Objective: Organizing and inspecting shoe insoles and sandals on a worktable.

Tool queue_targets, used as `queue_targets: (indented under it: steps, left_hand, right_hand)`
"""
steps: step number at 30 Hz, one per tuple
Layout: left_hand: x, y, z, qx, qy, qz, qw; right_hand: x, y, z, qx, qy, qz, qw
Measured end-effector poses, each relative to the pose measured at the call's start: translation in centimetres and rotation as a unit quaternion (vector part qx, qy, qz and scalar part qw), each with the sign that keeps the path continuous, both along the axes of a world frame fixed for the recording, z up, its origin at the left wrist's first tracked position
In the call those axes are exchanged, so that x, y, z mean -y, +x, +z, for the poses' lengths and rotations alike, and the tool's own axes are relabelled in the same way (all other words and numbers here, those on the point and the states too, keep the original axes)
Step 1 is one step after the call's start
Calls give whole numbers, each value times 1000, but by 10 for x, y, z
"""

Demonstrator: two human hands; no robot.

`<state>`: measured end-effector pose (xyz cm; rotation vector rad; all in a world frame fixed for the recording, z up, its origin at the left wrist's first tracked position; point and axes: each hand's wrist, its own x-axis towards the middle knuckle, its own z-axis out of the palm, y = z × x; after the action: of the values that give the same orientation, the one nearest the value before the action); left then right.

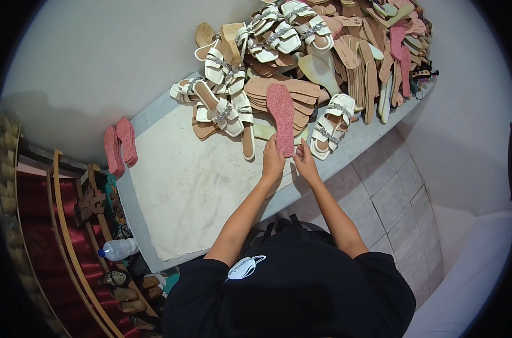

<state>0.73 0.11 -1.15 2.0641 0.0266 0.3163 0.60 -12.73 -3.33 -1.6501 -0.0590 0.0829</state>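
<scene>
A pink speckled insole (pixel 281 115) stands out in front of me, its toe end pointing away over a stack of tan insoles (pixel 284 90). My left hand (pixel 273 162) is closed on the left side of its heel end. My right hand (pixel 305 162) is at the right of the heel, thumb close to the edge and fingers apart; whether it touches the insole is hard to tell. Just right of it lies a white strappy sandal (pixel 330 128) with a braided silvery trim. More white sandals (pixel 225 112) are heaped to the left of the insole.
A large pile of tan, pink and pale shoe parts (pixel 363 62) covers the table's far right. Two stacks of pink insoles (pixel 121 145) sit at the left edge of the table (pixel 177 186). A plastic bottle (pixel 119 249) and a wooden rack (pixel 70 225) with shoes are on the left.
</scene>
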Motion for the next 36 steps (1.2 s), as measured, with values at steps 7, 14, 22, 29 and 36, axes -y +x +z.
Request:
queue_targets:
  steps: [7, 14, 22, 29, 36]
  left_hand:
    - [-7, 15, -16, -104, -77, 25, 991]
    - [-23, -13, 30, -180, -330, -43, 926]
    - [-50, -64, 59, -185, -376, 0, 908]
    - [-75, -101, 61, -132, -315, -16, 940]
    - [-113, -147, 82, -172, -199, -40, 964]
  right_hand:
    - [3, 11, -8, 19, -26, -4, 999]
    - [-2, -35, 67, 238, -292, -15, 926]
    - [9, -21, 85, 264, -476, 155, 824]
    - [-19, -13, 99, 433, -400, 441, 677]
    - [-62, 52, 113, 494, -493, 351, 624]
